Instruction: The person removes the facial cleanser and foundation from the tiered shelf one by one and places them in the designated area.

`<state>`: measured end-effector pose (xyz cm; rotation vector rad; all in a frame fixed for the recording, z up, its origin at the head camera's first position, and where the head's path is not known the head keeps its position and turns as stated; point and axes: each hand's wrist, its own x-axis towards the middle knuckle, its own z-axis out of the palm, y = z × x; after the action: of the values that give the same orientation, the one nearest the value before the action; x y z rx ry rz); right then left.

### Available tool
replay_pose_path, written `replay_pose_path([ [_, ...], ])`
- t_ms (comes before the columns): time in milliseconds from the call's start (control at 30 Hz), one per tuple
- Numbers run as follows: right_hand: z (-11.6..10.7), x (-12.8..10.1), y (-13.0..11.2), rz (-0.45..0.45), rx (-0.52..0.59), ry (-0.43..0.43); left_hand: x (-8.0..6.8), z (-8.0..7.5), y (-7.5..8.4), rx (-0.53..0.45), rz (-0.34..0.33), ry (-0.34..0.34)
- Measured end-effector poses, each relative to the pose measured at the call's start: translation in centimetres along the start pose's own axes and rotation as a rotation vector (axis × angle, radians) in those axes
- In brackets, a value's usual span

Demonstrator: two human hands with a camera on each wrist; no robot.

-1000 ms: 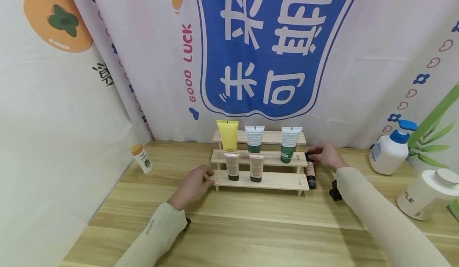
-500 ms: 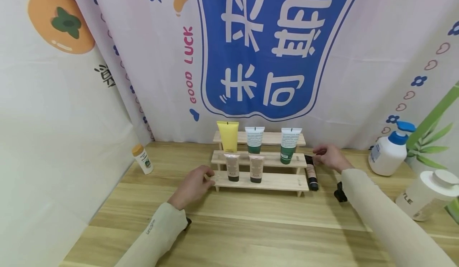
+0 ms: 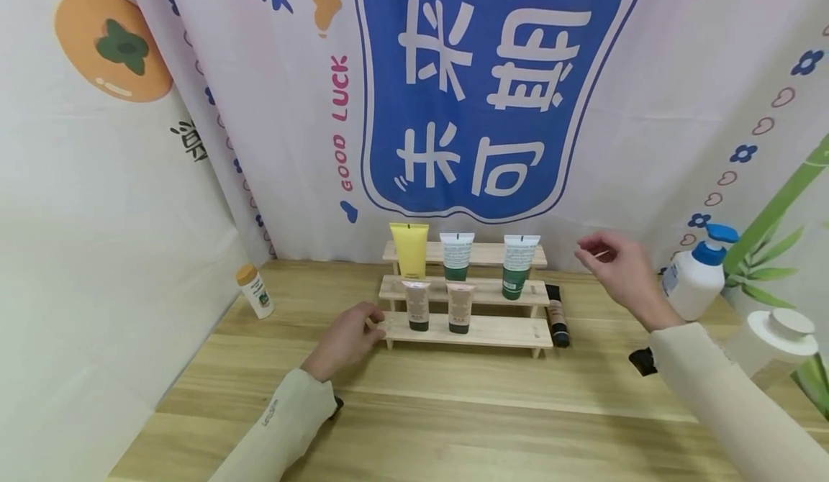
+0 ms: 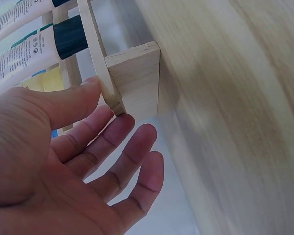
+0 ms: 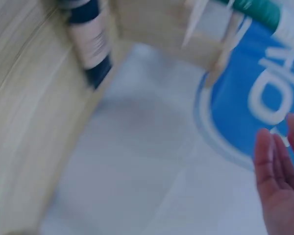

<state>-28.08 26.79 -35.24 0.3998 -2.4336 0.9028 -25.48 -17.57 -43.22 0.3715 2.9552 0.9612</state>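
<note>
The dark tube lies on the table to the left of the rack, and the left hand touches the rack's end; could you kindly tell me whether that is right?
Not quite: the dark tube lies on the table to the right of the rack, as the head view shows. The left hand does touch the rack's end.

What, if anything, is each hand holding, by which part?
The left hand pinches the wooden rack by its lowest shelf's left end; the right hand holds nothing.
</note>
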Motion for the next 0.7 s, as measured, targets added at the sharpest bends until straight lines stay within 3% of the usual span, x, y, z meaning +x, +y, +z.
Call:
replay_pose_path([
  [167,1.1,-0.9,-3.2,-0.295,0.085,0.127,0.0,0.0,-0.2,-0.010,-0.004,-0.007],
  [300,2.9,-1.5,-5.5,-0.439,0.191,0.096,0.0,-0.1,-0.3,-0.020,-0.004,-0.012],
  [467,5.6,-2.0,-7.4,-0.491,0.260,0.002,-0.1,-0.2,-0.3,-0.040,0.016,-0.017],
  [700,9.5,-2.9,-8.5,-0.424,0.271,-0.084,-0.1,0.0,-0.4,-0.046,0.033,-0.013],
])
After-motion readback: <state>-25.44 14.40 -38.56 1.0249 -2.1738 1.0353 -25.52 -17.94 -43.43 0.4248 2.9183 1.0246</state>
